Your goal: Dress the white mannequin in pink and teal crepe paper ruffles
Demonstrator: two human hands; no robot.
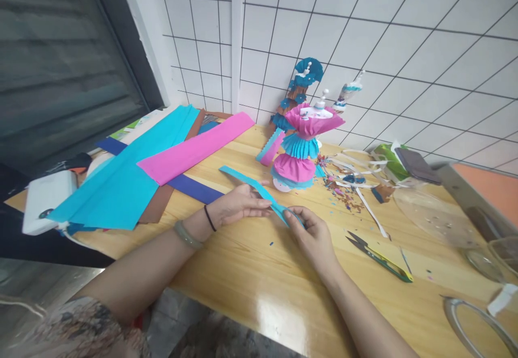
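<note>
A narrow blue crepe paper strip (246,179) slants across the middle of the head view, above the wooden table. My left hand (238,205) has its thumb and fingers closed on the strip near its middle, and a dark band and a bangle sit on that wrist. Pinched in my right hand (311,234) is the strip's near right end, partly hidden by the fingers. Just beyond my hands stands a tiered pink and blue crepe paper figure (299,147) with white beads on top. Snips (380,258) with yellow-green handles lie right of my right hand.
Crepe paper sheets lie at the left: blue (121,177), pink (198,150) and dark blue (196,188). A white device (48,201) is at the table's left edge. Paper scraps (343,193) litter the right back, near a phone (418,164). Large scissors (477,320) lie front right.
</note>
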